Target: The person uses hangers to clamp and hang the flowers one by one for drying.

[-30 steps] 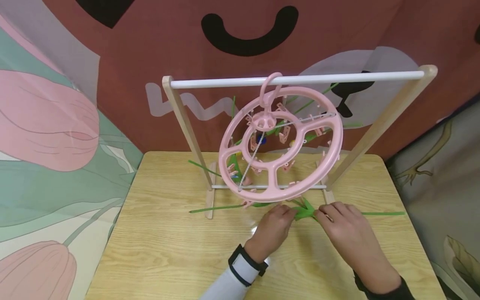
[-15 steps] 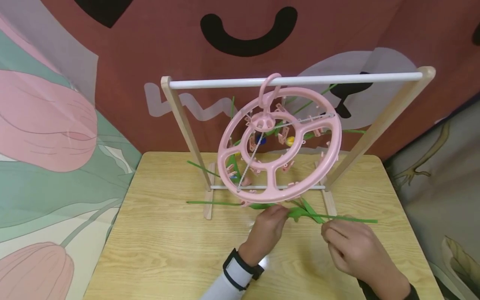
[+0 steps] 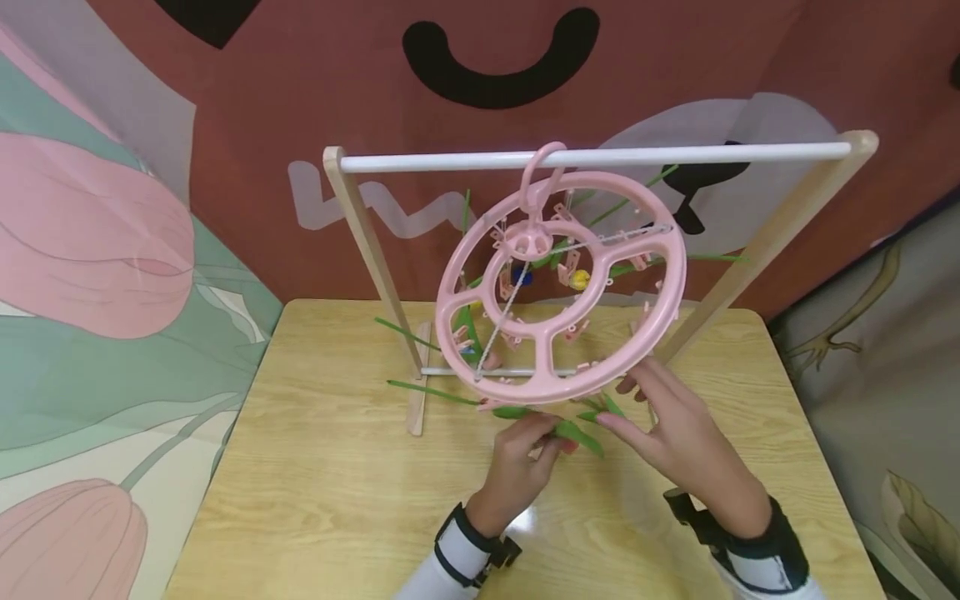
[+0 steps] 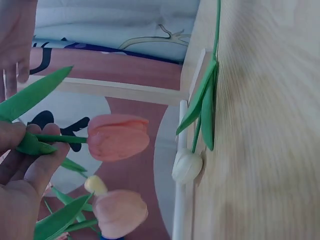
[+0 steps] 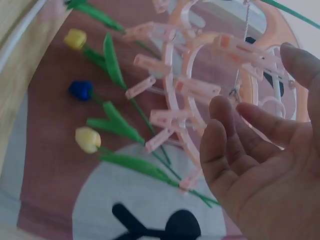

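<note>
My left hand (image 3: pixel 517 467) pinches the stem of a coral-pink tulip (image 4: pixel 117 137) among its green leaves, below the front of a pink round clip hanger (image 3: pixel 547 392). The bloom hides behind the hand in the head view. My right hand (image 3: pixel 690 433) is raised at the hanger's lower right rim, with its thumb stretched toward the left hand. In the right wrist view its fingers bend loosely with nothing between them, beside several pink clothespins (image 5: pixel 197 90). A blue tulip (image 5: pixel 81 90), a yellow tulip (image 5: pixel 76 39) and a cream tulip (image 5: pixel 88 140) hang from the hanger.
The hanger hooks over the white top bar (image 3: pixel 675 155) of a wooden rack, whose posts (image 3: pixel 765 242) rise on both sides. A white tulip (image 4: pixel 187 166) lies on the wooden table (image 3: pixel 322 500) by the rack's low bar. A printed cloth (image 3: pixel 300 75) hangs behind.
The right hand has left the green stem and leaves, opened, and moved up to the hanger's rim. The left hand has drawn slightly left and down with the tulip, and its leaf has tilted.
</note>
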A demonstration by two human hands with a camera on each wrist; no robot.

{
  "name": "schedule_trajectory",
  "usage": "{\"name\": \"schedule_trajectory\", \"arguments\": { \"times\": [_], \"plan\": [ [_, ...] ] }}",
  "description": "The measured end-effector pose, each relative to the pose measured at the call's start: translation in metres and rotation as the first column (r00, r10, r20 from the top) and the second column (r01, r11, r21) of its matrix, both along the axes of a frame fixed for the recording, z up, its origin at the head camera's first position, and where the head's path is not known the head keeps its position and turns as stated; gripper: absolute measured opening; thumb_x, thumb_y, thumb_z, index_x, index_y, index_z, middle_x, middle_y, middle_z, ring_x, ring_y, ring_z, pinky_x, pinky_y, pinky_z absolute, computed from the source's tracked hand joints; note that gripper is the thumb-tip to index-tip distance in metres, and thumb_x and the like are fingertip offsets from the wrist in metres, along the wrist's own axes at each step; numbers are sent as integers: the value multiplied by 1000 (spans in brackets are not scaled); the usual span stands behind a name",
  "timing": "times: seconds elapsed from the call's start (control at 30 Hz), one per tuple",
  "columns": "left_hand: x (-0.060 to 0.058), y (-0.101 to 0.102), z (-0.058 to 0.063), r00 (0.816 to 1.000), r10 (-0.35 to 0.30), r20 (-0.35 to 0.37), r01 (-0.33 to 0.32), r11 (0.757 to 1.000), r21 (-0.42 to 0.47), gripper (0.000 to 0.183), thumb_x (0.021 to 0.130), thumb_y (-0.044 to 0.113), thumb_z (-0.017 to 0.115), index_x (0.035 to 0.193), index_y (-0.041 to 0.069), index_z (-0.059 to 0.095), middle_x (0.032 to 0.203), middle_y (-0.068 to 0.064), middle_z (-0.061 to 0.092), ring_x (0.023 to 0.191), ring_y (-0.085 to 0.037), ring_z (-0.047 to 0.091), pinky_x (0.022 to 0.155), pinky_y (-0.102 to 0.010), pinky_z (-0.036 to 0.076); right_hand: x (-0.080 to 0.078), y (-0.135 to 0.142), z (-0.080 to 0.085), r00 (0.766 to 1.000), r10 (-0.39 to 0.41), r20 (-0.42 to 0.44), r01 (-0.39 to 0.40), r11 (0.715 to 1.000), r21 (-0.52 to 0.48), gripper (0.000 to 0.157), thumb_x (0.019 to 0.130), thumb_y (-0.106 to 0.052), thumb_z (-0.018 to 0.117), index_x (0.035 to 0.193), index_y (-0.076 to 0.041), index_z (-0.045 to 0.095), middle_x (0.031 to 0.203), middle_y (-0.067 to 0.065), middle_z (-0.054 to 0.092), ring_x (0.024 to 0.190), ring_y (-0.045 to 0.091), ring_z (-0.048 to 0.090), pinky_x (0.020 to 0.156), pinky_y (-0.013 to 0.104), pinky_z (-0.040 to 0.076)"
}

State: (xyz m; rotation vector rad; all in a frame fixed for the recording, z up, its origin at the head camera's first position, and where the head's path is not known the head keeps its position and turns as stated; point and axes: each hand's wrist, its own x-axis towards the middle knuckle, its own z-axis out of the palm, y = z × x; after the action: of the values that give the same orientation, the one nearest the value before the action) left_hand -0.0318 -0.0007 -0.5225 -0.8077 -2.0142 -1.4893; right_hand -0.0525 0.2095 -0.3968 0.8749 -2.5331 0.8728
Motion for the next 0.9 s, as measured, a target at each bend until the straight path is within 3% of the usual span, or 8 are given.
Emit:
{"name": "schedule_trajectory", "arguments": {
  "times": [0.1,0.2,0.4,0.53,0.7,0.8,0.9],
  "plan": [
    [2,1,-1,998,-49,51,45,996,74,25,90,-13,70,112,-3,68,101,-16,73,89,-22,77,78,-16,62,-7,-8,1,998,18,56,-16,999,-43,76,78,-14,90,146,-13,55,124,2,65,92,10,58,77,12,48],
    [3,2,-3,993,-75,88,63,990,130,24,89,-16,69,110,-4,68,99,-17,74,85,-24,77,74,-22,64,-12,-14,0,998,36,61,-31,996,-82,71,76,-7,89,141,-13,60,126,3,69,88,9,58,75,15,48],
    [3,3,-6,982,-112,150,81,977,196,23,88,-20,67,107,-8,67,96,-21,74,83,-28,77,73,-31,66,-12,-22,1,994,29,109,-11,986,-165,50,78,-1,88,122,-10,67,112,-1,73,91,5,64,83,11,53],
    [5,3,-6,968,-114,224,63,972,225,23,89,-18,67,109,-7,67,99,-23,75,88,-29,77,77,-31,66,-10,-25,2,980,69,185,-20,967,-255,50,82,4,84,125,-9,64,117,1,72,100,4,68,90,13,56],
    [6,3,-7,947,-119,298,38,964,263,21,91,-14,67,111,-6,68,103,-23,76,93,-30,78,81,-33,66,-6,-28,1,949,151,275,-46,934,-356,50,84,8,80,129,-6,64,121,8,73,103,4,70,88,20,61],
    [5,4,-8,939,-102,329,10,963,271,20,92,-12,68,110,-6,69,102,-23,76,93,-29,78,81,-32,66,-5,-30,0,943,146,298,-33,935,-353,50,83,5,82,128,-6,65,120,7,73,101,4,70,87,22,62],
    [3,4,-8,935,-73,346,-22,965,261,19,93,-10,67,111,-6,70,98,-23,76,89,-29,77,79,-31,66,-4,-32,-2,955,100,278,-12,953,-302,49,80,0,87,124,-9,69,114,1,74,98,5,69,84,21,61]
  ]
}}
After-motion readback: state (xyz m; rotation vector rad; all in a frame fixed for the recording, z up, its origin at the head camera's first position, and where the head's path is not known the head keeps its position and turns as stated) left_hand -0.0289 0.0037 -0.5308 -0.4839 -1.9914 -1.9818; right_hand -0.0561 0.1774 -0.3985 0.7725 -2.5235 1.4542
